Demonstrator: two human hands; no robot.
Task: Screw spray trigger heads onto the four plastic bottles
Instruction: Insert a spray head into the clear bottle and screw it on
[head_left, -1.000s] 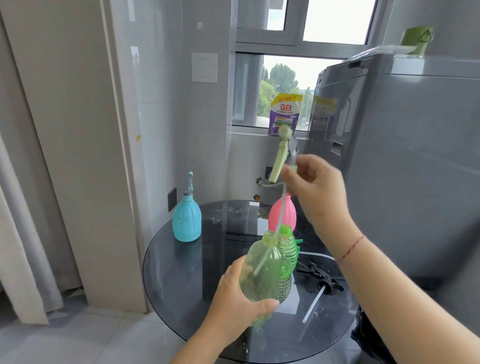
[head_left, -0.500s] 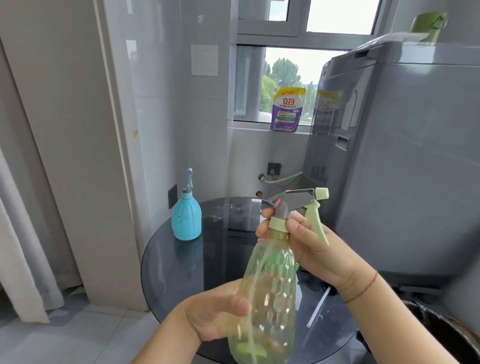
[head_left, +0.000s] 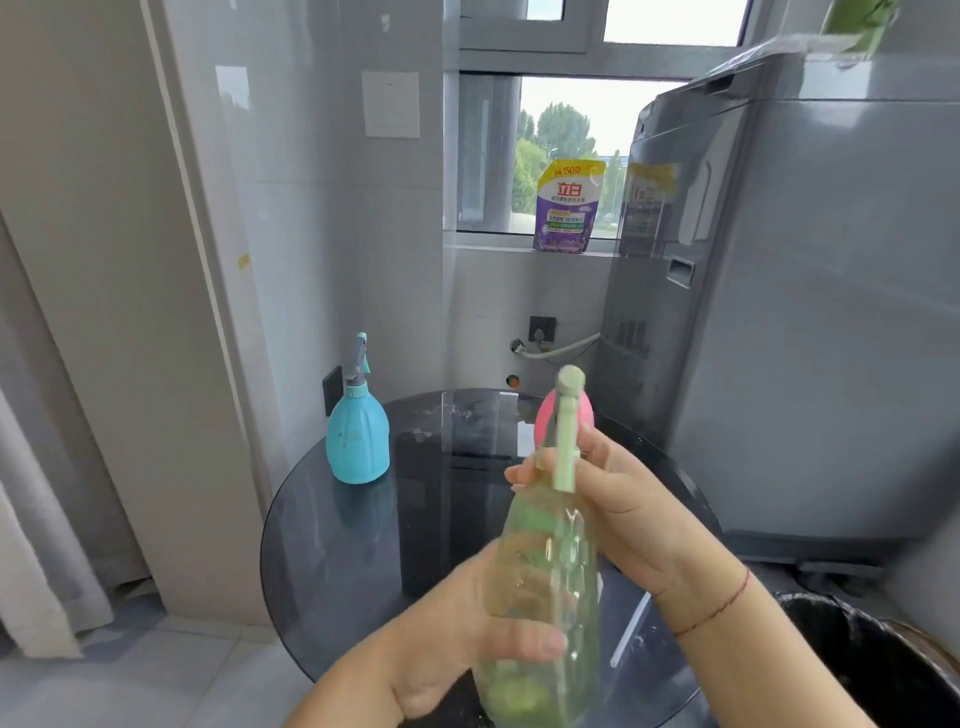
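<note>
My left hand (head_left: 447, 639) grips the body of a clear pale-green bottle (head_left: 545, 582), held tilted above the round glass table (head_left: 363, 545). A pale-green spray trigger head (head_left: 566, 426) sits on the bottle's neck, its lever pointing toward me. My right hand (head_left: 628, 514) wraps around the neck and the head's collar. At the table's back left stands a blue bottle (head_left: 357, 436) with a trigger head fitted. A pink bottle (head_left: 545, 415) shows partly behind the trigger head. The dark green bottle seen earlier is hidden behind the held bottle.
A grey washing machine (head_left: 810, 312) stands close on the right. A black bin (head_left: 883, 665) sits at the lower right. A white dip tube (head_left: 631, 629) lies on the table beneath my right wrist. A purple detergent pouch (head_left: 569, 208) rests on the windowsill.
The trigger head went from held high above the bottle to seated on its neck. Since half a second ago it has turned, so its lever points toward me instead of right.
</note>
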